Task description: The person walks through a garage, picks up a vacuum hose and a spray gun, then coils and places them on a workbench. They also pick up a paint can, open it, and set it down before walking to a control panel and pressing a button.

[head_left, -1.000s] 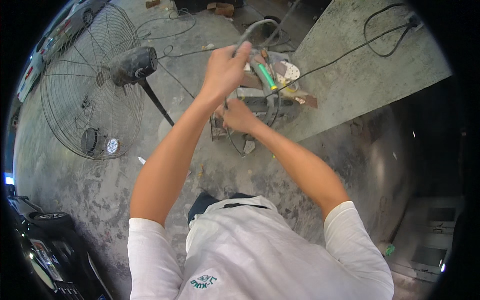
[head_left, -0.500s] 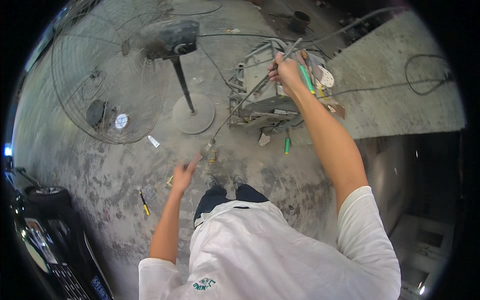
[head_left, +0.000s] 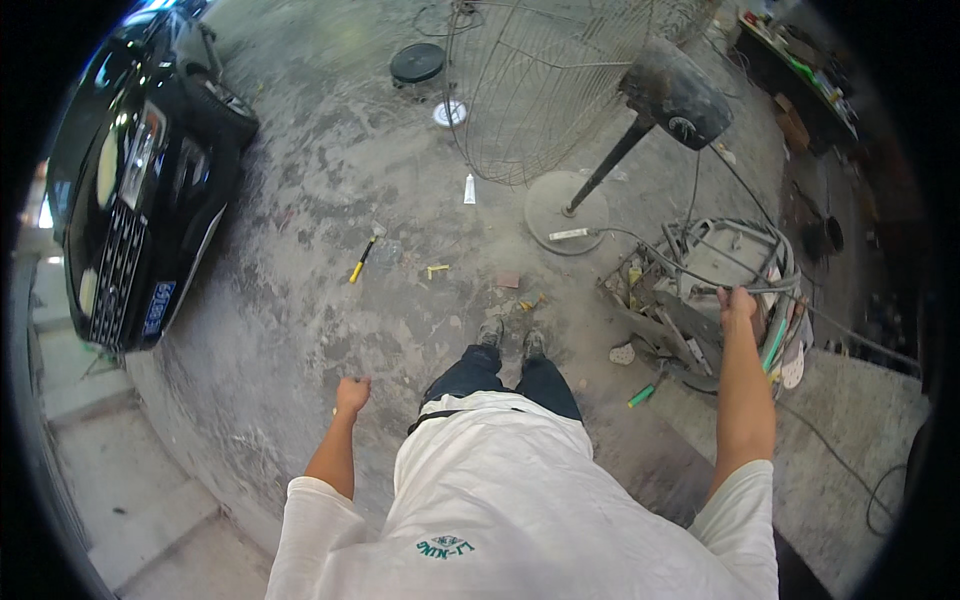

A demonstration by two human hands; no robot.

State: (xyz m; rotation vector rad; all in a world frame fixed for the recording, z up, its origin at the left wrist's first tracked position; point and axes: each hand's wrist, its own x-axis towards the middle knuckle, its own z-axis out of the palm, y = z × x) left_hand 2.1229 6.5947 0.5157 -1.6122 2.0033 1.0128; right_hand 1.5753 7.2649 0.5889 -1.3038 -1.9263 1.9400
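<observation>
My right hand (head_left: 738,305) is closed round a grey cable (head_left: 652,247) beside a dusty grey cart (head_left: 690,330). From the hand the cable arcs left, and its pale rectangular end piece (head_left: 569,234) hangs in front of the fan's round base (head_left: 566,212). Loops of the same sort of hose or cord lie over the cart top near the hand, so the exact grip is partly hidden. Low on the left, my left hand (head_left: 352,394) hangs over bare floor with fingers curled in, and nothing shows in it.
A caged stand fan (head_left: 680,95) stands ahead. At left is a black car (head_left: 150,190). On the floor lie a yellow-handled hammer-like tool (head_left: 363,258), a white tube (head_left: 470,189), a reddish square pad (head_left: 508,279) and a green-handled tool (head_left: 642,396). A concrete slab (head_left: 850,420) borders the right.
The view has swung left, bringing the car and steps into sight. My right hand has come lower and nearer, still on the cable. My left hand has drawn back to my side.
</observation>
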